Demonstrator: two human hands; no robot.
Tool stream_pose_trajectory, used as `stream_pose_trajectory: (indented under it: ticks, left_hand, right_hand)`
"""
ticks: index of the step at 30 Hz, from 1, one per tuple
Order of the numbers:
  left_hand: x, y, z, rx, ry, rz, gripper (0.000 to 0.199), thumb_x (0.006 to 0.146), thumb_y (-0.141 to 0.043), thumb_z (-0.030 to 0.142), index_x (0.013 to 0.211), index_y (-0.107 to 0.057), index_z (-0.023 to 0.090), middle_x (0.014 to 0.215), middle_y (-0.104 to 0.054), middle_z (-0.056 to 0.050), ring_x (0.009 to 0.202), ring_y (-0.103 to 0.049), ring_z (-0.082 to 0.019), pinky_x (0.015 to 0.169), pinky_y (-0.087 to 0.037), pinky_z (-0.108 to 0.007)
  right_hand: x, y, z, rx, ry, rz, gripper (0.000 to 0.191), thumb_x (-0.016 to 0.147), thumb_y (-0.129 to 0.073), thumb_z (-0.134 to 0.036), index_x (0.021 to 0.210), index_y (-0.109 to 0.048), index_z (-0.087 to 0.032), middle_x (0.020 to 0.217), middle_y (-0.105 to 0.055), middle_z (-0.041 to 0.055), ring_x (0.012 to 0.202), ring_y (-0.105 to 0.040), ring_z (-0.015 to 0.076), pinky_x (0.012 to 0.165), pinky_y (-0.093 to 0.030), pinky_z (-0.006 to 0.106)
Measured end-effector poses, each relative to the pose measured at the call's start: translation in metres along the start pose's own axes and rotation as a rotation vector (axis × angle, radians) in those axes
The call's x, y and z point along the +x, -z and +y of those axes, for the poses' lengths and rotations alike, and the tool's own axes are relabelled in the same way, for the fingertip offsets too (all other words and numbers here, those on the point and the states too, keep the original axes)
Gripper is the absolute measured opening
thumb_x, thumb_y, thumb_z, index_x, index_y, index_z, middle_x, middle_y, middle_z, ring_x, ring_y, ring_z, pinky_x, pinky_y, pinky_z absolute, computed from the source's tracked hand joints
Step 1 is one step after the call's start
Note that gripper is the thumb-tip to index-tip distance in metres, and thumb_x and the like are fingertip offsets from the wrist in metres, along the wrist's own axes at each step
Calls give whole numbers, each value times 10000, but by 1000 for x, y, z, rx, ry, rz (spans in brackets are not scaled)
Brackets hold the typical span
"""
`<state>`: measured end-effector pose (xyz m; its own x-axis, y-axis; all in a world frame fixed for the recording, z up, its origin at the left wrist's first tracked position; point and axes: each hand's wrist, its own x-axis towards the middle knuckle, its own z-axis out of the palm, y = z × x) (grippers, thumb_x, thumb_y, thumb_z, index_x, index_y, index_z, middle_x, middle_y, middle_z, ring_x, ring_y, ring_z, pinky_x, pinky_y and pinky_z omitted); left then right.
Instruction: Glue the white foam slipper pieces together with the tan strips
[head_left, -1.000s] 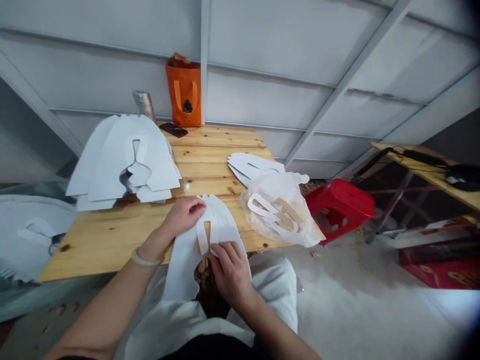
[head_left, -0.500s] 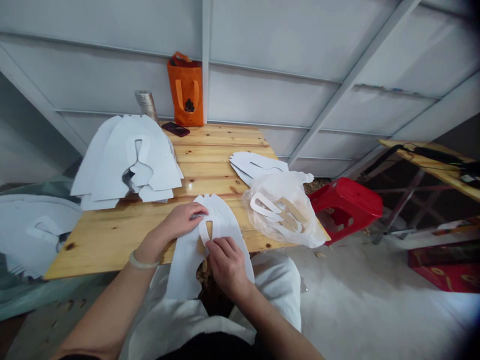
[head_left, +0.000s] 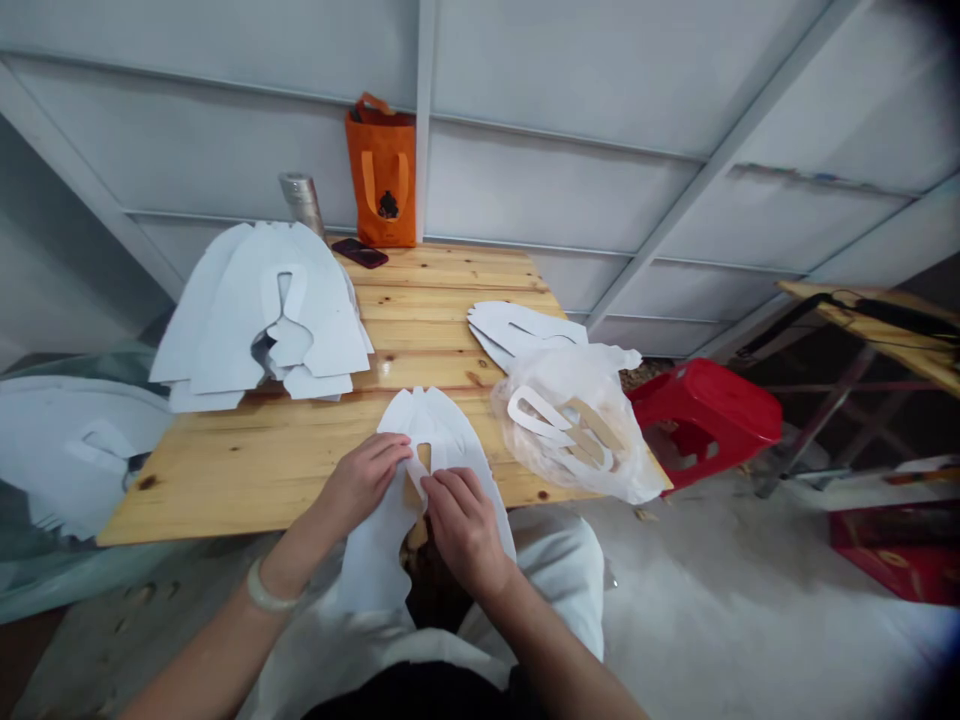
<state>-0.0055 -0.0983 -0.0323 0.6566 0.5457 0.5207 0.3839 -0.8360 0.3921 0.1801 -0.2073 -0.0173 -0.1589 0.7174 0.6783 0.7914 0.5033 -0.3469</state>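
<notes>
A white cut-out paper sheet (head_left: 373,565) with a notched, rounded top lies over the table's front edge and my lap. On its middle sits a U-shaped white strip (head_left: 415,472), around a narrow opening that shows tan. My left hand (head_left: 369,475) has its fingers together, tips pressing the strip's upper left bend. Lower down, my right hand (head_left: 466,525) pinches the strip's left leg beside the opening; its fingertips partly cover the strip. More U-shaped strips (head_left: 536,415), white and tan, lie on a plastic bag (head_left: 637,470) to the right.
Stacked white cut-out sheets (head_left: 210,340) stand at the left of the wooden table (head_left: 225,480), with more sheets (head_left: 517,325) behind the bag. A phone (head_left: 360,252), an orange bag (head_left: 382,180) and a roll (head_left: 301,200) are at the back. A red stool (head_left: 712,410) stands right.
My left hand has drawn back from the sheet's top, its fingertips now lower on the strip's bend. My right hand stays at the strip's leg. The view has shifted slightly.
</notes>
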Motion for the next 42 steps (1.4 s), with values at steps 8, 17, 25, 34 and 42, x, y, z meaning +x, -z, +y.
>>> stream_pose_trajectory:
  ticks: [8,17,25,34,42]
  left_hand:
    - [-1,0,-2,-8,-25,31,304,1010,-459,81,1060,-731,204,1182,-760,-93,1130,-708,-213,982,-612,-376]
    - [-1,4,3,-18,-50,-1,278,991,-492,92,1119,-718,191,1199,-760,-112,1172,-698,-241,1039,-595,-427]
    - [0,10,13,-122,-22,-43,262,961,-576,111,1188,-662,210,1191,-748,-109,1164,-702,-232,1016,-604,-399]
    - [-2,4,7,-106,2,-2,127,1013,-586,200,1099,-679,206,1162,-772,-108,1127,-732,-220,1003,-611,-373]
    - [-2,9,5,-69,-31,-54,199,983,-584,159,1138,-693,220,1211,-770,-97,1180,-726,-222,1011,-617,-371]
  right_hand:
    - [-3,5,1,-80,77,-68,283,1010,-479,-27,1240,-620,-111,1011,-690,130,943,-577,259,806,-601,400]
    - [-8,-5,-9,15,-117,-11,201,1013,-517,-65,1086,-678,-160,890,-697,85,831,-603,233,748,-563,362]
    - [0,-9,-1,204,-361,83,162,1000,-541,-140,1034,-679,-219,889,-745,38,821,-698,194,755,-576,303]
    - [-3,-11,-7,164,-128,-18,409,940,-703,-198,1318,-549,-184,1227,-698,138,1126,-640,278,952,-588,438]
    - [-15,-10,-7,-107,-64,5,196,972,-522,-28,978,-649,-177,938,-671,93,842,-552,244,752,-523,403]
